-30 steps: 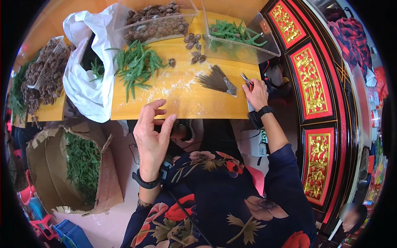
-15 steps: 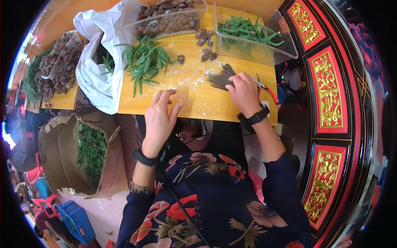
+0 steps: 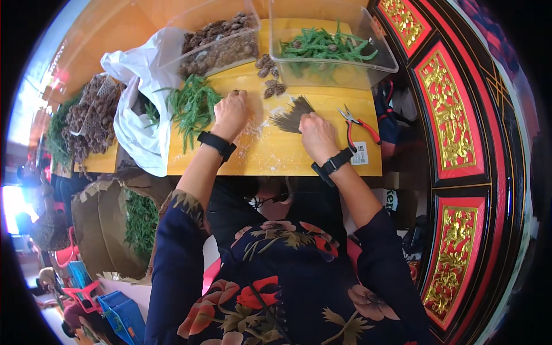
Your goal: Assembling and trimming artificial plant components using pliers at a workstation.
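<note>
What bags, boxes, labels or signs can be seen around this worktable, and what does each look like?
White label: small rectangle at the table's near right corner.
White plastic bag: crumpled, open, left of the green sprigs.
Clear plastic tubs: two, at the far edge.
Cardboard box: brown, on the floor at left, holding greenery.

A fanned bundle of thin dark wires point(image 3: 292, 117) lies flat on the yellow tabletop, its narrow end under the fingers of the right hand point(image 3: 317, 135). A heap of green sprigs point(image 3: 192, 106) sprawls loose just beside the left hand point(image 3: 231, 112).
</note>
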{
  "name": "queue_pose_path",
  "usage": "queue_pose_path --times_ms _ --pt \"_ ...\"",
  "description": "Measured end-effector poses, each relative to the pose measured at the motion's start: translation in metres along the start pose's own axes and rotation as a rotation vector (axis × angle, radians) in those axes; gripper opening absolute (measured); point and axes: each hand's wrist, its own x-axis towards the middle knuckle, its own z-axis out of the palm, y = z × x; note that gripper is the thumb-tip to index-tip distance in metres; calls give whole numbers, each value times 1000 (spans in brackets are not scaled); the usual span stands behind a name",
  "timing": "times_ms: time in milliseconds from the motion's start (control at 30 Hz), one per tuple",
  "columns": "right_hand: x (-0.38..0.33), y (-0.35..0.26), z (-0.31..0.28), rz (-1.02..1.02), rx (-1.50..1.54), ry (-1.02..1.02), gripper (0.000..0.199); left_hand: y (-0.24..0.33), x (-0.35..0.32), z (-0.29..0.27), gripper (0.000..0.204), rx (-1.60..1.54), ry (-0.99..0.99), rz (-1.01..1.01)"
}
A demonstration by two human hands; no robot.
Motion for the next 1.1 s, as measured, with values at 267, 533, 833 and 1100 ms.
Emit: queue_pose_path --times_ms 267,533,833,1100 --pt "1 -4 -2 -1 -5 -6 8 13 25 1 22 77 -65 -165" --pt "-4 -3 -3 23 39 -1 6 4 26 5 32 94 -8 -100" --pt "-5 -15 -25 21 349 226 5 18 26 6 25 -106 44 -59" --pt "-24 -31 -34 260 772 209 9 35 -43 -24 20 -1028 -90 -196"
